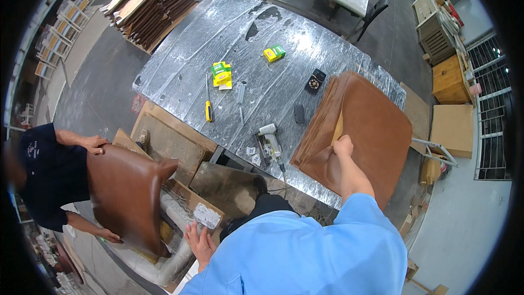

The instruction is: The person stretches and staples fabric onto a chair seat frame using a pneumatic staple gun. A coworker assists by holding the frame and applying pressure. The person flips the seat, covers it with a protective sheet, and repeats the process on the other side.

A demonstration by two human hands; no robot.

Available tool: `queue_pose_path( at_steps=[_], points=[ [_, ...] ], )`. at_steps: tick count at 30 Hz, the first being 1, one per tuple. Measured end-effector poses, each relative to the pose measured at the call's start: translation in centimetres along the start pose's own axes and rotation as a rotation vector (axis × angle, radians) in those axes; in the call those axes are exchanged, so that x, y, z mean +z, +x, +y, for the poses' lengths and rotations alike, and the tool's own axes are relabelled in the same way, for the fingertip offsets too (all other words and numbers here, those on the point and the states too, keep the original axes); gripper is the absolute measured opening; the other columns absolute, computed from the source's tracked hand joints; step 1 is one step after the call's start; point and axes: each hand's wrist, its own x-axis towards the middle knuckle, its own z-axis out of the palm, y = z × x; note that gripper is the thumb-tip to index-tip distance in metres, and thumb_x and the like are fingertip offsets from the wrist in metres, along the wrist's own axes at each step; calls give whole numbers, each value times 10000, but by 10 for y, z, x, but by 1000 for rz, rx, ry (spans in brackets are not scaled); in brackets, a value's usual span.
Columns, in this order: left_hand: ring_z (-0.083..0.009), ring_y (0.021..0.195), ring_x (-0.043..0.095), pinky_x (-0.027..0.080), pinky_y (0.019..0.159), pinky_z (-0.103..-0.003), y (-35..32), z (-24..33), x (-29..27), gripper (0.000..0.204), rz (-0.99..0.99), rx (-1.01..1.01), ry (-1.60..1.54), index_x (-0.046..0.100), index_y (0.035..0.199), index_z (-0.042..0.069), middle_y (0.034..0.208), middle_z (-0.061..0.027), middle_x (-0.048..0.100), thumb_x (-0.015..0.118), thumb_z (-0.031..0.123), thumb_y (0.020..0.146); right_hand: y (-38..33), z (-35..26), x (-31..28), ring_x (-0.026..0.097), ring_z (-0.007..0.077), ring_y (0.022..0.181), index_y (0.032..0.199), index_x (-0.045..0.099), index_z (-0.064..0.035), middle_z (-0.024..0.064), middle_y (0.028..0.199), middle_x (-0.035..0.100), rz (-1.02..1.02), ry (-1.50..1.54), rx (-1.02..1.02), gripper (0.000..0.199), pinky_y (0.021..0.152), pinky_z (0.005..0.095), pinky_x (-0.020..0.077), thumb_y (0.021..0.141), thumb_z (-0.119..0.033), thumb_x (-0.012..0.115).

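Observation:
My right hand (343, 146) grips the near edge of the top brown leather cover on a stack of brown covers (364, 125), which lies at the right end of the plastic-wrapped worktable (191, 65). The gripped corner is lifted and folded up. My left hand (200, 242) hangs low with fingers spread, holding nothing, beside a roll wrapped in clear plastic (177, 216). A pneumatic staple gun (271, 142) lies on the table just left of the stack.
At the left, another person in a dark shirt holds a brown upholstered seat panel (128, 194). On the table lie a yellow-handled screwdriver (208, 106), green and yellow small boxes (221, 72), and two dark objects. Stacked brown panels (153, 5) stand on the floor beyond.

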Motion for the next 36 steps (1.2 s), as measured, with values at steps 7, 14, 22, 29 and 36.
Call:
queue_pose_path(
  at_steps=[7, 14, 22, 29, 36],
  points=[
    [-423, 1508, 409, 262, 1263, -593, 13, 6, -5, 322, -5, -26, -60, 738, 1175, 47, 1546, -181, 531, 699, 24, 856, 18, 0, -12, 695, 428, 1215, 1288, 654, -79, 264, 1276, 716, 101, -88, 86, 455, 1019, 517, 563, 883, -273, 725],
    [-419, 1340, 537, 428, 1110, -544, 41, 9, -21, 366, 95, -221, -140, 707, 1213, 48, 1293, -218, 572, 753, 82, 851, 53, 27, -35, 739, 451, 1046, 1165, 767, -20, 244, 1143, 768, 177, -134, -115, 427, 864, 551, 593, 927, -348, 635],
    [-547, 1350, 507, 458, 1110, -565, 76, -5, -16, 752, 212, -530, -127, 391, 1628, 192, 1596, -367, 350, 720, 283, 958, 72, 39, -72, 677, 270, 1159, 1345, 696, 34, 141, 1267, 738, 71, 488, -280, 473, 1047, 391, 512, 1078, -352, 640],
    [-543, 1310, 546, 472, 1102, -558, 67, -10, -10, 769, 249, -499, -133, 392, 1629, 208, 1576, -382, 368, 729, 272, 941, 38, 8, -153, 677, 199, 967, 1173, 759, 31, 89, 1025, 755, 42, 221, -571, 296, 911, 341, 535, 1053, -226, 674],
    [-558, 1327, 531, 473, 1117, -549, 43, -16, -11, 786, 164, -464, -182, 388, 1631, 221, 1566, -391, 377, 743, 268, 932, -83, -47, -261, 667, 180, 891, 1083, 779, 38, 79, 932, 760, -59, 317, -871, 220, 856, 334, 543, 1010, -161, 721]
  ],
)
